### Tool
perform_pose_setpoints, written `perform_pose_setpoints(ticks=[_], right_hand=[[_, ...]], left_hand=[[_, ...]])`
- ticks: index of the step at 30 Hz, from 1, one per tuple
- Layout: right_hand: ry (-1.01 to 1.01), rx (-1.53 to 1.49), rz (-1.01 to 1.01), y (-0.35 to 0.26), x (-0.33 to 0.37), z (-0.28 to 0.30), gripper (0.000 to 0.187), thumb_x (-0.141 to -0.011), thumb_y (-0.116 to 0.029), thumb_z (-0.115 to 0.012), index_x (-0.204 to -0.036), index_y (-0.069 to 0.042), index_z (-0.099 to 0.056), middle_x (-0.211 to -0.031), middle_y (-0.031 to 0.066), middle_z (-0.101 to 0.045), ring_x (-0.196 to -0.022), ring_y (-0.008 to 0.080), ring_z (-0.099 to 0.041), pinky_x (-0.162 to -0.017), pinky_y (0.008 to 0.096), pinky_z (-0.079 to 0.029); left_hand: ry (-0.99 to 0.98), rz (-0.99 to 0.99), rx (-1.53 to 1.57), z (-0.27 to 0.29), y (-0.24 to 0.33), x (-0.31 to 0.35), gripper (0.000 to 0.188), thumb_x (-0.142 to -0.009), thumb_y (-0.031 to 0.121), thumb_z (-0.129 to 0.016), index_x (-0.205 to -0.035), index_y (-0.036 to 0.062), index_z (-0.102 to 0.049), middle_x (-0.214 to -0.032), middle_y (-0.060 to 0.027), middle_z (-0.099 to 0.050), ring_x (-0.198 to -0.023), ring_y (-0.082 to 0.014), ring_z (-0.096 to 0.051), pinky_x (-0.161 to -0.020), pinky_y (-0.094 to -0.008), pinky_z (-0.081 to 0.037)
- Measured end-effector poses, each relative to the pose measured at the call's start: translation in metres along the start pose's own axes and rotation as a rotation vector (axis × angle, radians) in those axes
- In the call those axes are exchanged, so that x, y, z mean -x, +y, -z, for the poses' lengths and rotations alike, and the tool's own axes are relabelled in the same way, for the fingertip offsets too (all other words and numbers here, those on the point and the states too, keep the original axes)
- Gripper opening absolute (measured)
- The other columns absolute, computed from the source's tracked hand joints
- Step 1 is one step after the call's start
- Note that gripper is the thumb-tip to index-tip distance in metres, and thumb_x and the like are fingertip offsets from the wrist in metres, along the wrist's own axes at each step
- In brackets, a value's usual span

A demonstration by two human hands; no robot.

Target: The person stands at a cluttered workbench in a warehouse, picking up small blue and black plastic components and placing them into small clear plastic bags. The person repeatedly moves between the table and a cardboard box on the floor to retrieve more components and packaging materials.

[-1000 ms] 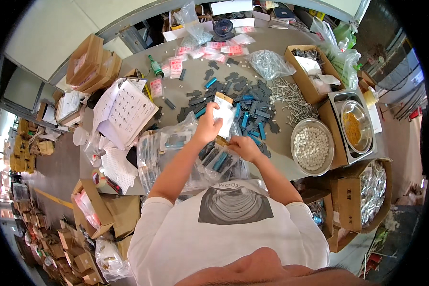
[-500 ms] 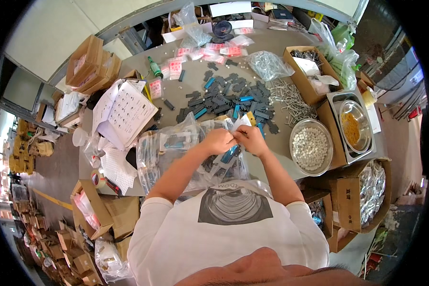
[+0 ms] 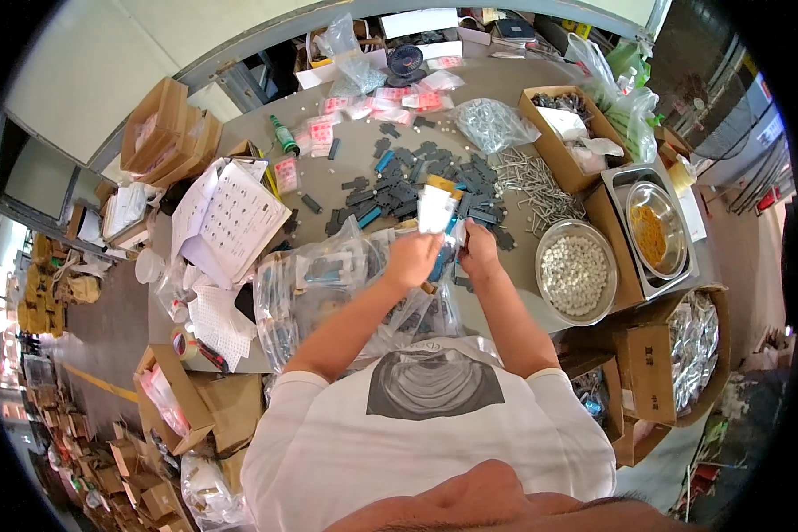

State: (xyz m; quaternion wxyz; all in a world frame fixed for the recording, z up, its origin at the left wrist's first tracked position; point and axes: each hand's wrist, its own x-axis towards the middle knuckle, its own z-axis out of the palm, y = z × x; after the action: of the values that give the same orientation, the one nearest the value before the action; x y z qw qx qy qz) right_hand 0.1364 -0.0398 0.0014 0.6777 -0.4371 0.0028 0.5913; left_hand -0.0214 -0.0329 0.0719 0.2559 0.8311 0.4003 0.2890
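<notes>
My left hand [image 3: 412, 260] is closed on the near side of a small plastic packet with a white and yellow top [image 3: 436, 209]. The packet stands up from the fingers, with something blue showing below it. My right hand [image 3: 479, 250] pinches at the packet's right side; the fingertips partly hide the grip. Just beyond lies a loose pile of dark grey and blue plastic parts [image 3: 399, 188]. Under my left forearm are several clear bags [image 3: 319, 270] filled with similar parts.
To the right are a steel bowl of white pieces [image 3: 578, 271], loose screws [image 3: 541, 188], a bowl of yellow pieces [image 3: 654, 232] and an open carton [image 3: 554, 133]. Printed sheets [image 3: 239, 208] lie left. Red-printed packets [image 3: 390, 105] and a small black fan [image 3: 405, 60] stand at the back.
The white and yellow packet has risen upright above my hands. My hands have moved slightly apart, the right one turning along the packet's side.
</notes>
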Motion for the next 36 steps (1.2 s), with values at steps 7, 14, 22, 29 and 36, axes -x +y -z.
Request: perform_pose_setpoints(ticks=[7,14,22,29,36], right_hand=[[0.196,-0.405,-0.104,-0.003,-0.040,0.012,0.021,-0.097,-0.019,-0.041,-0.089,-0.001,-0.048,-0.077,0.0069,-0.052,-0.072,0.0187,-0.056,-0.064,0.0294,-0.053],[0.128,-0.321,-0.144,-0.012,-0.039,0.031,0.022,-0.097,-0.019,-0.042,-0.092,0.002,-0.049,-0.083,0.0103,-0.055,-0.077,0.0223,-0.059,-0.069,0.0358,-0.055],[0.006,-0.350,-0.252,0.009,-0.055,0.044,0.021,-0.098,-0.017,-0.038,-0.094,0.001,-0.049,-0.085,0.0111,-0.056,-0.077,0.0224,-0.059,-0.070,0.0349,-0.055],[0.111,-0.390,-0.203,0.003,-0.025,0.015,0.026,-0.098,-0.025,-0.038,-0.096,0.000,-0.046,-0.086,0.0114,-0.057,-0.077,0.0233,-0.060,-0.071,0.0359,-0.055],[-0.110,0.124,-0.193,-0.006,-0.002,0.024,0.026,-0.093,-0.029,-0.048,-0.093,-0.003,-0.049,-0.077,0.0079,-0.058,-0.070,0.0196,-0.060,-0.062,0.0356,-0.054]], left_hand=[[-0.345,0.397,0.423,-0.003,-0.029,-0.002,0.052,-0.084,0.048,-0.060,-0.076,-0.0030,-0.063,-0.065,-0.0027,-0.057,-0.061,-0.0115,-0.050,-0.059,-0.0307,-0.042],[-0.238,0.618,0.723,0.002,-0.037,-0.010,0.032,-0.084,0.030,-0.066,-0.087,-0.0023,-0.065,-0.076,-0.0031,-0.062,-0.066,-0.0099,-0.054,-0.062,-0.0258,-0.043],[-0.380,0.770,1.073,0.002,-0.047,-0.011,0.031,-0.084,0.025,-0.066,-0.095,-0.0026,-0.063,-0.088,-0.0077,-0.065,-0.073,-0.0154,-0.063,-0.065,-0.0290,-0.052],[-0.306,0.787,1.209,0.001,-0.036,-0.013,0.033,-0.085,0.024,-0.064,-0.098,-0.0059,-0.061,-0.091,-0.0108,-0.065,-0.079,-0.0175,-0.063,-0.071,-0.0302,-0.051],[-0.217,0.785,1.264,0.043,-0.027,-0.035,0.019,-0.078,0.012,-0.065,-0.092,-0.0010,-0.064,-0.087,-0.0095,-0.065,-0.077,-0.0198,-0.064,-0.069,-0.0317,-0.050]])
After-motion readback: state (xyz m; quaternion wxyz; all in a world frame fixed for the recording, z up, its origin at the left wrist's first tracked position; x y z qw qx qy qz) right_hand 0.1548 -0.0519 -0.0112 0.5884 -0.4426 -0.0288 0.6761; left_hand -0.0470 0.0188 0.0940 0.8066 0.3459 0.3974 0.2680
